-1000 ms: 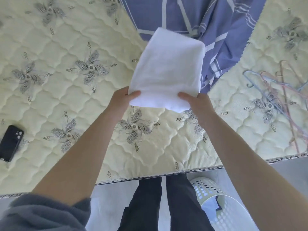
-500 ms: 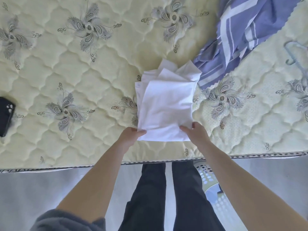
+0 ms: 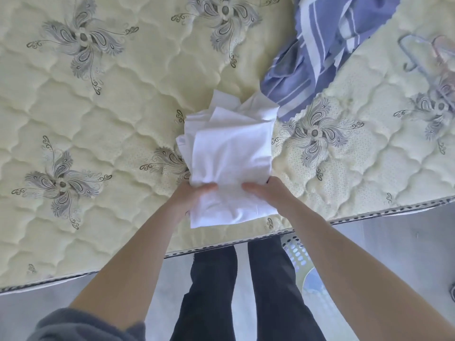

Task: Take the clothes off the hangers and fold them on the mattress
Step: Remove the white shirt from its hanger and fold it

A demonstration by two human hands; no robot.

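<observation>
A: Biggest thing in view?
B: Quilted cream mattress (image 3: 118, 114), printed with grey paisley-flower motifs, filling the upper part of the head view, near edge trimmed with a dark patterned band.

A: Next down in size?
B: Blue cloth with white stripes (image 3: 317, 52), crumpled at upper right on the mattress, near corner just beside the white stack. Below the mattress edge, pale floor (image 3: 37, 306) and two legs in dark trousers (image 3: 246, 291).

A: And the task's own garment?
B: White folded garment (image 3: 229, 153), lying on the mattress close to its near edge, roughly centre. Several layers fanned out unevenly at the far end, near part creased and bunched under the grip.

A: Hands?
B: Left hand (image 3: 192, 195) pinching the garment's near left edge, thumb on top. Right hand (image 3: 266, 193) gripping the near right edge, thumb likewise on the fabric. Both bare forearms reaching in from below, a grey sleeve (image 3: 81, 326) pushed up on the left arm.

A: Smaller items?
B: Perforated pale laundry basket (image 3: 300, 262) on the floor, partly hidden behind the right arm. Thin hangers (image 3: 418, 52) lying at far right on the mattress, blurred, well apart from the garment.
</observation>
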